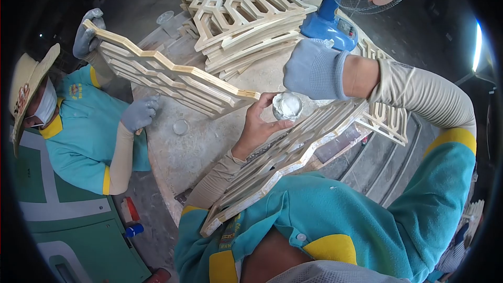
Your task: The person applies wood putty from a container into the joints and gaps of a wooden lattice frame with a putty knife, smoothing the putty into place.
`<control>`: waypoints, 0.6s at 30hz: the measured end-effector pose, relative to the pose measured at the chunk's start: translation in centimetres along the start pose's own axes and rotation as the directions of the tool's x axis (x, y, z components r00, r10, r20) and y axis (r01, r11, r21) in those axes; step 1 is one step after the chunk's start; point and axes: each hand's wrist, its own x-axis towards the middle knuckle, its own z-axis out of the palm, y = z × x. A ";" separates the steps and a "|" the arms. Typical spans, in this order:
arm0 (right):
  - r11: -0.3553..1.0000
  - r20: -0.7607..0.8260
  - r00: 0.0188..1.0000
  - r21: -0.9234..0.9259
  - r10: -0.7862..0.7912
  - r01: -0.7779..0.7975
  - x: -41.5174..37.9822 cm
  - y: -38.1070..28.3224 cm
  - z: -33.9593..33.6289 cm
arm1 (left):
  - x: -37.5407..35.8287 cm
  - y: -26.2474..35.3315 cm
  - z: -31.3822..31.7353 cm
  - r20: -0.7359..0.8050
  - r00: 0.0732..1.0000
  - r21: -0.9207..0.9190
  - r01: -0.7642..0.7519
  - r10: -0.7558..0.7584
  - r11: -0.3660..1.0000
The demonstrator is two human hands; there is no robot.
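Observation:
My left hand is bare and wraps its fingers round a small round cup of white paste, near the middle of the view. Just above and right of the cup is my right hand, in a grey glove, its fingers curled into a closed shape; whatever it may hold is hidden. A wooden lattice panel with white smears along its edge leans tilted against my front, beneath the cup and over my left forearm.
A co-worker at the left holds another lattice panel upright. Stacked panels and a blue fan stand at the table's far side. A small round container lies near the co-worker.

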 end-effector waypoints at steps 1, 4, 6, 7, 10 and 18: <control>1.000 0.086 0.996 0.011 0.013 -0.014 0.0 0.0 -0.1 | -0.1 0.2 0.0 -0.022 0.999 0.008 0.028 -0.027 1.000; 0.997 0.199 0.980 0.067 0.015 -0.029 0.1 -0.5 -1.3 | -0.3 0.0 0.1 -0.090 0.994 0.045 0.068 -0.064 0.997; 0.993 0.227 0.974 0.110 0.007 -0.033 0.0 -1.0 -1.5 | -0.4 -0.3 0.0 -0.132 0.989 0.073 0.079 -0.069 0.994; 0.989 0.188 0.982 0.143 0.001 -0.028 -0.2 -1.2 -1.3 | -0.4 -0.4 0.0 -0.144 0.988 0.111 0.065 -0.049 0.992; 0.984 0.196 0.979 0.159 0.054 -0.086 0.0 -0.8 -2.7 | -0.2 -0.6 0.0 -0.161 0.986 0.115 0.060 -0.040 0.992; 0.991 0.053 0.997 0.115 0.062 -0.068 0.2 -1.5 -0.8 | -0.2 -0.6 0.2 -0.119 0.993 0.088 0.001 0.009 0.996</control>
